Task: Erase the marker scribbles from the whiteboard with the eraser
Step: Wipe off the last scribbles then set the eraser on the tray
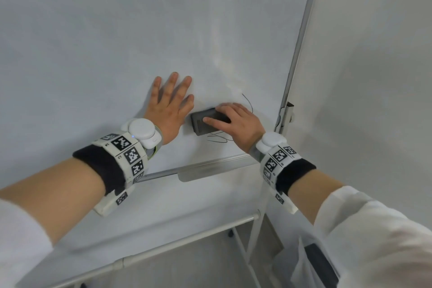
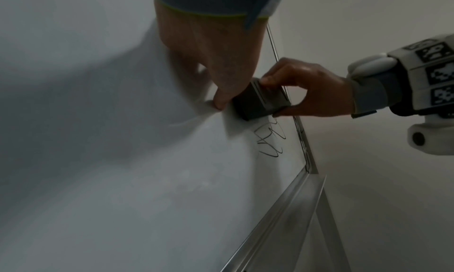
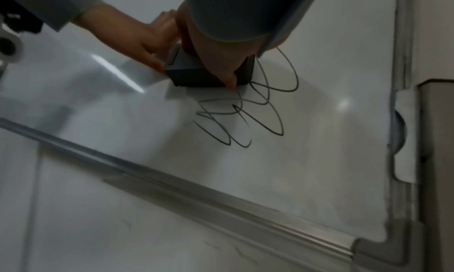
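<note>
A dark grey block eraser (image 1: 203,122) (image 2: 260,101) (image 3: 196,70) lies flat against the whiteboard (image 1: 117,42), near its lower right corner. My right hand (image 1: 236,121) (image 2: 307,89) grips it, fingers over the top edge and thumb under. Black looping marker scribbles (image 3: 245,111) (image 2: 270,138) (image 1: 219,138) run below and to the right of the eraser, partly hidden by the hand in the head view. My left hand (image 1: 169,105) (image 2: 216,62) presses flat on the board just left of the eraser, fingers spread.
The board's metal frame (image 1: 297,54) runs up the right side, with a clip (image 1: 286,113) on it. A marker tray (image 1: 210,168) (image 3: 196,187) sits under the bottom edge. White stand bars (image 1: 187,236) cross below. A white wall (image 1: 374,77) is to the right.
</note>
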Demonstrator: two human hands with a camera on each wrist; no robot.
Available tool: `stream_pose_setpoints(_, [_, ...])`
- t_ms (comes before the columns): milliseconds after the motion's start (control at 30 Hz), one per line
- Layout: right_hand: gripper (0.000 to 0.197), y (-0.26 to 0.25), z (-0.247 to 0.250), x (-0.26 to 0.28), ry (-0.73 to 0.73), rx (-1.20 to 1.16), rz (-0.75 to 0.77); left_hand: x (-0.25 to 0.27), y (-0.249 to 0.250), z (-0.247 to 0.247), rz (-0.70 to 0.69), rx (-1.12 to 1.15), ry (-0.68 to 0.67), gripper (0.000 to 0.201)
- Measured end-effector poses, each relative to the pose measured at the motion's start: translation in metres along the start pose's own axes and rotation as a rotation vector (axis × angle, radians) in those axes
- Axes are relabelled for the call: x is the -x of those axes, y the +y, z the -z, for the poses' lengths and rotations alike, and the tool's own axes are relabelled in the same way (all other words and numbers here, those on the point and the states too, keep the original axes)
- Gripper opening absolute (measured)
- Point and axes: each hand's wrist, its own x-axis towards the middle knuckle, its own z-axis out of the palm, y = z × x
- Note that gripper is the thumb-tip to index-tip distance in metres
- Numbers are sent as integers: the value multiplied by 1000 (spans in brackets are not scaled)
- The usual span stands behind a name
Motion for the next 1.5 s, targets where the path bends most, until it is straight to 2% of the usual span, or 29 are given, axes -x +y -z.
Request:
stream_pose_setpoints(100, [43, -2, -6, -1, 27, 11, 7, 1, 0, -2, -17, 15, 10, 69])
stream_pose_setpoints(267, [48, 2, -29, 42, -94, 45, 203, 4, -1, 1, -22, -15, -21, 83])
stream_pose_setpoints(433, [44, -3, -22, 21, -70, 7, 169, 3, 5, 1, 10, -41, -43, 80])
stream_pose_setpoints(567, [44, -7, -19, 15, -50, -38, 143, 6, 9, 0, 39, -42, -168, 87])
stream_pose_setpoints(633, [53, 1, -24, 26, -44, -29, 180, 8, 9, -1, 41, -70, -222, 87])
stream_pose_setpoints(700, [60, 9, -27, 39, -66, 3, 210, 9, 9, 0, 43, -91, -261, 89])
stream_pose_setpoints(867, [58, 21, -23, 51, -142, 8, 229, 10, 13, 3, 60, -123, -329, 94])
stream_pose_setpoints(933, [55, 20, -12, 38, -149, -46, 135, 8, 15, 3, 66, -130, -365, 94])
stream_pose_setpoints(1033, [33, 24, 10, 10, -44, -33, -216, 8, 16, 2, 83, -127, -409, 93])
stream_pose_setpoints(1100, [44, 32, 13, 9, -58, -27, -349, 7, 18, 3, 82, -107, -408, 92])
stream_pose_setpoints(1133, [47, 31, 12, 12, -81, -23, -360, 7, 18, 4, 85, -96, -410, 92])
stream_pose_setpoints(1233, [34, 23, -1, 34, -110, -77, -392, 6, 19, 5, 84, -81, -427, 91])
stream_pose_setpoints(1333, [65, 17, -16, 60, -113, -74, -220, 5, 19, 7, 85, -70, -427, 85])
stream_pose_setpoints(1367, [67, 19, -15, 59, -125, -96, -216, 4, 19, 8, 87, -63, -435, 83])
stream_pose_setpoints(1400, [64, 23, -11, 54, -112, -116, -252, 2, 20, 11, 92, -61, -448, 81])
stream_pose_setpoints(1500, [56, 36, 12, 29, 45, -173, -590, -2, 28, 13, 115, -85, -478, 73])
